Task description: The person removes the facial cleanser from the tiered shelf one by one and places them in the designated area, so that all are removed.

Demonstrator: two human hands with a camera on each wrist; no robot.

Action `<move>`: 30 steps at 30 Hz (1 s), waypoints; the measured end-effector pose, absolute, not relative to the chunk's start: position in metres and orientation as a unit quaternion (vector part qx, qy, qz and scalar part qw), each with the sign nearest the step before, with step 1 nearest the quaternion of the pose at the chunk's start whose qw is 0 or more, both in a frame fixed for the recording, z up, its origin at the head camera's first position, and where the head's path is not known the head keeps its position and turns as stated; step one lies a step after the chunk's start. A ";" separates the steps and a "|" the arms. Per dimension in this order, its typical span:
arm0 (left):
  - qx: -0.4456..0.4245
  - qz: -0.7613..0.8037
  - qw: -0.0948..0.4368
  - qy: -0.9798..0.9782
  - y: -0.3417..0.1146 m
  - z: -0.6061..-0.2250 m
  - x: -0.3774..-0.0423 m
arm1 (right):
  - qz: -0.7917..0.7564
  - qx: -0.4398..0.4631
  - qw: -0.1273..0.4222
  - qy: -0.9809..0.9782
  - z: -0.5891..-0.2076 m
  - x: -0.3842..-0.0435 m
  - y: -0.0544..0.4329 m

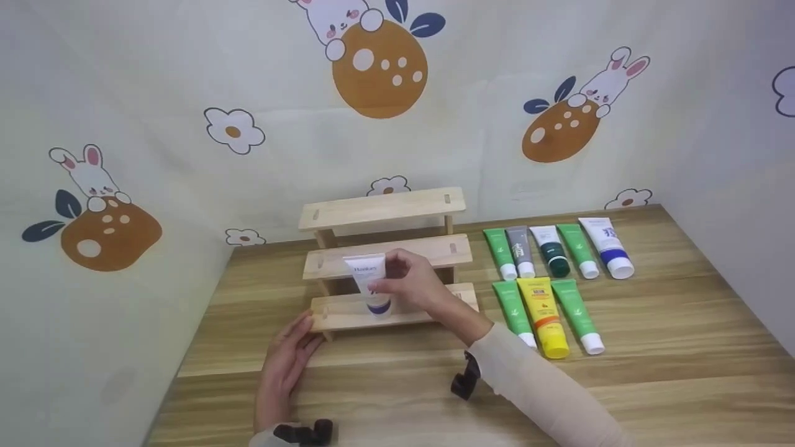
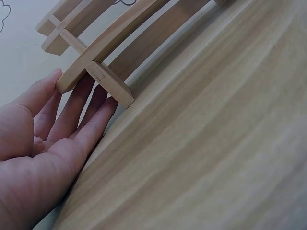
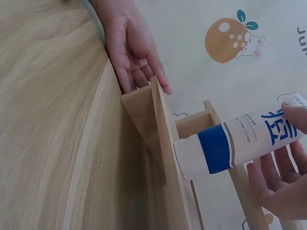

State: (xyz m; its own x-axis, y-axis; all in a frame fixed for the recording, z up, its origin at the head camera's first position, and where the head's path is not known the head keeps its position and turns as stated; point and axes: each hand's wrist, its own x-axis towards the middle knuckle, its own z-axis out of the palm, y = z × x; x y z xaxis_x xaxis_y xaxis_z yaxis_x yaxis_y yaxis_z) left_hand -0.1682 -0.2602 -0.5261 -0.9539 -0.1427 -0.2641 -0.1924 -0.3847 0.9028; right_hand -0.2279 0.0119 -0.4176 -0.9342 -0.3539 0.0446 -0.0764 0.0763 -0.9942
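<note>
My right hand [image 1: 413, 282] pinches a white squeeze tube [image 1: 371, 279] with a blue band between thumb and fingers. The tube stands cap down at the lowest step of a three-step wooden display rack [image 1: 338, 316]; in the right wrist view its white cap [image 3: 189, 158] meets the step's surface or hovers just over it. My left hand [image 1: 289, 354] holds the left end of that lowest step. In the left wrist view the thumb lies at the board's corner, with the fingers under it by the rack's leg [image 2: 111, 84].
To the right of the rack lie two rows of squeeze tubes: several green tubes [image 1: 574, 248], a grey one [image 1: 520, 248], a white and dark green one [image 1: 549, 248], a yellow one [image 1: 543, 316] and a larger white one [image 1: 605, 245]. A printed curtain [image 1: 298, 149] hangs behind the table.
</note>
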 end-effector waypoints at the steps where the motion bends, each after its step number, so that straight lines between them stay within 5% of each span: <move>1: -0.157 0.818 0.013 0.554 -0.260 -0.526 -0.169 | -0.664 -0.146 0.103 0.726 -0.418 -0.228 0.012; 30: -0.139 0.816 0.009 0.561 -0.261 -0.526 -0.168 | -0.669 -0.083 0.015 0.738 -0.398 -0.204 0.088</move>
